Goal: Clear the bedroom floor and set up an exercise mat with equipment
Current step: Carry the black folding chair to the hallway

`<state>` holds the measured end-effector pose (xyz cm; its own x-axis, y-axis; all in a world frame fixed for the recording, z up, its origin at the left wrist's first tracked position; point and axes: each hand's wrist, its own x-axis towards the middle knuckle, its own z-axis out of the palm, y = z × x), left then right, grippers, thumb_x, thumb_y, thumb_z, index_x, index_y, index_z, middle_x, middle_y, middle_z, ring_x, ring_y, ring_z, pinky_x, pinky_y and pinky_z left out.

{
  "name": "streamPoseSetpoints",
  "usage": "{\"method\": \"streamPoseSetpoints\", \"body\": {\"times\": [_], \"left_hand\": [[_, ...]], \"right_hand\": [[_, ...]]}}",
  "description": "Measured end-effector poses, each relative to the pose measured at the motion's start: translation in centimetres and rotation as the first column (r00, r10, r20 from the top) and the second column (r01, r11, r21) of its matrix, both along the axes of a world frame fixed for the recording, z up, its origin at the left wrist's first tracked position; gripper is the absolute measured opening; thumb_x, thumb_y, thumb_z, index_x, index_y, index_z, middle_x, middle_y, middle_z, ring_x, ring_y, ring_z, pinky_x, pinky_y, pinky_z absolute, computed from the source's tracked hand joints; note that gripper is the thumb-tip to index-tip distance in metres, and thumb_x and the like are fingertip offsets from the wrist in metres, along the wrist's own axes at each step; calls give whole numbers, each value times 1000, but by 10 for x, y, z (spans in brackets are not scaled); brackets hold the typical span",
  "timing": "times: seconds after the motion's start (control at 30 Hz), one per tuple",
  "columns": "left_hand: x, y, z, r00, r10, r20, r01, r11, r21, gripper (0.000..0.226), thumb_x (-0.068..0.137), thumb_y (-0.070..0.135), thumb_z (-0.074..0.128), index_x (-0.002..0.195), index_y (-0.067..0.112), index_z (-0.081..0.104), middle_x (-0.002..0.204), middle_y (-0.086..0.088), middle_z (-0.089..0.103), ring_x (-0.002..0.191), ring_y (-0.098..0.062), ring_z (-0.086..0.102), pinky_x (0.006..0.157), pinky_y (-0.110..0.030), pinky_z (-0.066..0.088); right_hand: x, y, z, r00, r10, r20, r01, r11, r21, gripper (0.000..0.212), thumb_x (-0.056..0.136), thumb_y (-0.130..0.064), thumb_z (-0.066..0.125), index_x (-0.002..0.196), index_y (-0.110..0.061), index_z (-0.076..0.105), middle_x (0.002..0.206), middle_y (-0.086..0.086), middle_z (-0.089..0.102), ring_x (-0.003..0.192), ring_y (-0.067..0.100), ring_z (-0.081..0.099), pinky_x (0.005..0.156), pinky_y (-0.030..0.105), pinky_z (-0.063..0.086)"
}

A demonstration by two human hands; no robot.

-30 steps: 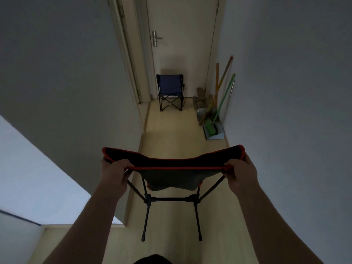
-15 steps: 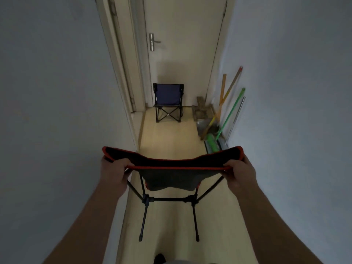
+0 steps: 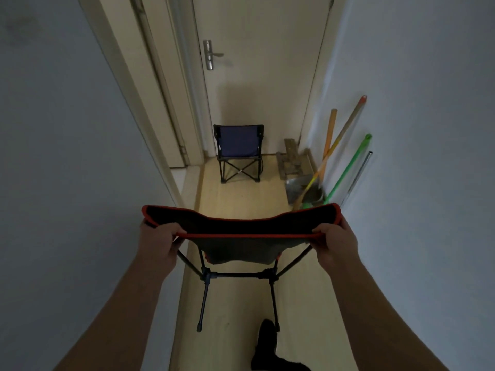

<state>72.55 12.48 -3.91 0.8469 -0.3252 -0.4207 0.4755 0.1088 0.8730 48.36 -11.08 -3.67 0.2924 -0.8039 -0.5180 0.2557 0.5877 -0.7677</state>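
Two hands hold a black folding chair [image 3: 241, 226] out over a narrow hallway floor [image 3: 241, 199].
The left hand [image 3: 158, 242] has its grip curled round the chair's red-trimmed fabric edge. Beyond the chair, a blue chair [image 3: 238, 141] stands against the closed door [image 3: 267, 62]. The right hand [image 3: 336, 242] has its grip curled round the opposite edge. Further right, a dustpan [image 3: 297, 188] and a green handle [image 3: 348, 170] lean by the wall.

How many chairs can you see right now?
2: a black chair gripped by the left hand and right hand, and a blue chair by the door.
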Motion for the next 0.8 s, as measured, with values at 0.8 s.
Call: {"method": "streamPoseSetpoints", "body": {"times": [0.8], "left_hand": [[324,-273,-39,976,26,-215,-17,999,42,72,65,-22,52,133,2,50,125,-20,59,116,-37,60,75,-38,58]], "right_hand": [[325,-274,-32,987,-28,-157,35,999,38,78,77,22,46,142,-21,53,124,15,59,111,38,57,86,48,57]]}}
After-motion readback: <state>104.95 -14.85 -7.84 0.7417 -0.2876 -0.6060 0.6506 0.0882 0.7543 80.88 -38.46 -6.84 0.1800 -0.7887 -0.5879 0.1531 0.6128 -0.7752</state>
